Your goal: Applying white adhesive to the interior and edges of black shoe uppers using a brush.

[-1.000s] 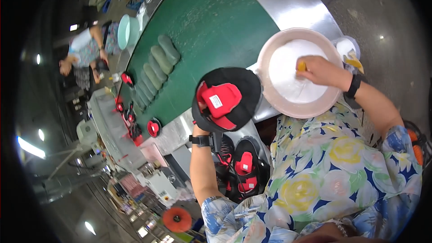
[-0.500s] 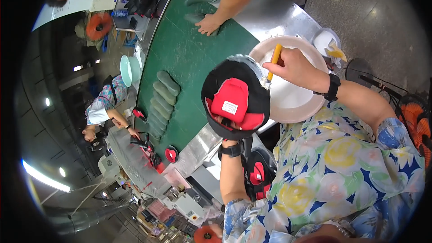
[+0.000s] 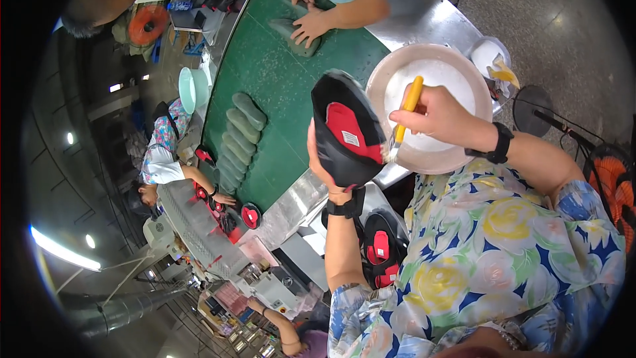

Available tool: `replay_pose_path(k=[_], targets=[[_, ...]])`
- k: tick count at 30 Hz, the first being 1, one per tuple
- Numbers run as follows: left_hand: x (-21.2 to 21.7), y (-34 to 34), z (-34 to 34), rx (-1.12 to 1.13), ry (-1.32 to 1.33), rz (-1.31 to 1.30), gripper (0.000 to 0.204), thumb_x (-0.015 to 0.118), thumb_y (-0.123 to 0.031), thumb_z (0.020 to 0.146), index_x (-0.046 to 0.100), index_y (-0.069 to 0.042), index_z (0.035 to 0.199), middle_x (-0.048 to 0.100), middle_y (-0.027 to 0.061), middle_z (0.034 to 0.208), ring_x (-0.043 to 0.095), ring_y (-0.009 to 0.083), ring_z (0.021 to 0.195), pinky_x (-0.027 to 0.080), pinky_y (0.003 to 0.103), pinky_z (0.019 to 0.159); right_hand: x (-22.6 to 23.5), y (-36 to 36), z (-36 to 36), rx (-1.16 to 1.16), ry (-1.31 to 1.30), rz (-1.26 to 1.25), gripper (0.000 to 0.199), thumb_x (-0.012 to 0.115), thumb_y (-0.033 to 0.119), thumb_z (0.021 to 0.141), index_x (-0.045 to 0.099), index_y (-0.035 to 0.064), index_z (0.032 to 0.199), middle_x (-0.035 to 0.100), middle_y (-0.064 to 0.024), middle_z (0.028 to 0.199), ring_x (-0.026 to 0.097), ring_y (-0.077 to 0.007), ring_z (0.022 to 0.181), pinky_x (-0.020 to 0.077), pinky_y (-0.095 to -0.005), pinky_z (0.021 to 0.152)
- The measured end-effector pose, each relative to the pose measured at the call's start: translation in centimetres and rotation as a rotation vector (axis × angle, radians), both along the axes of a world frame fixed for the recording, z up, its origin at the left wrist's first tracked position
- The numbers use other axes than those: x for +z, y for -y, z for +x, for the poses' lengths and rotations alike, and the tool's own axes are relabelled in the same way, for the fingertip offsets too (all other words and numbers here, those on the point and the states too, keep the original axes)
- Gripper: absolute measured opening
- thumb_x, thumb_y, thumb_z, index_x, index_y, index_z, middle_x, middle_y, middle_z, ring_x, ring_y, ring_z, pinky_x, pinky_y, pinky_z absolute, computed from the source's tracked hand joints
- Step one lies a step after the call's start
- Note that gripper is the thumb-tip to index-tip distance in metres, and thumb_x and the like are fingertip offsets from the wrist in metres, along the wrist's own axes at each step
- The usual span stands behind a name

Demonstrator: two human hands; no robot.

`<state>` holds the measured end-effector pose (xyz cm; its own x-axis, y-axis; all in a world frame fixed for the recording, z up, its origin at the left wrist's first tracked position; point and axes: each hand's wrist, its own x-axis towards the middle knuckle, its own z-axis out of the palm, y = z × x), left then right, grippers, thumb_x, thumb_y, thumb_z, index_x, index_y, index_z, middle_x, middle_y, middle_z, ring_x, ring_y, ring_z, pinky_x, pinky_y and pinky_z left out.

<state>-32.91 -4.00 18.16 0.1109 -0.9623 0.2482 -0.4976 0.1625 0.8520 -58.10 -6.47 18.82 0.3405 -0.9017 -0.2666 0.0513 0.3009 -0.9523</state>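
Note:
My left hand (image 3: 320,162) is wrapped round a black shoe upper (image 3: 368,119) with a red lining and a white label inside. The upper is tilted, its opening toward me. In my right hand (image 3: 437,116) is a brush (image 3: 412,101) with a yellow handle, gripped between thumb and fingers. Its pale bristles point down at the upper's lower right edge; whether they touch is hard to tell. Under my right hand stands a pinkish basin (image 3: 429,164) holding white liquid.
Grey-green soles (image 3: 240,134) lie in a row on the green belt (image 3: 298,109). Across it, a co-worker's hands (image 3: 310,25) handle more soles. Another worker's arm (image 3: 209,184) reaches toward red-and-black uppers at left. More uppers (image 3: 379,245) sit beside my lap.
The shoe upper has turned and tilted in my left hand. My right hand with the brush has moved slightly down. The co-worker across has leaned further in, hands now together over a sole.

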Motion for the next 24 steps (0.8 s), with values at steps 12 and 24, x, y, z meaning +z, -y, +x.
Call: replay_pose_path(k=[12, 24], targets=[[-3.4, -4.2, -2.3, -0.067, 0.065, 0.074, 0.052, 0.063, -0.017, 0.089, 0.048, -0.003, 0.137, 0.057, 0.014, 0.132, 0.057, 0.0259, 0.117, 0.042, 0.04, 0.105, 0.5, 3.2, 2.1, 0.141, 0.165, -1.03, 0.015, 0.068, 0.015, 0.088, 0.059, 0.0053, 0.095, 0.062, -0.0089, 0.088, 0.063, -0.0277, 0.08, 0.0508, -0.0363, 0.07], [-5.0, -4.9, 0.4, -0.077, 0.118, 0.114, 0.053, 0.062, -0.019, 0.089, 0.046, -0.004, 0.138, 0.055, 0.0138, 0.133, 0.055, 0.0265, 0.119, 0.04, 0.04, 0.106, -1.2, 4.1, 0.0, 0.358, -0.217, -0.602, 0.027, 0.064, 0.022, 0.088, 0.054, -0.0007, 0.078, 0.061, -0.0169, 0.072, 0.062, -0.0341, 0.067, 0.0464, -0.0393, 0.06]])
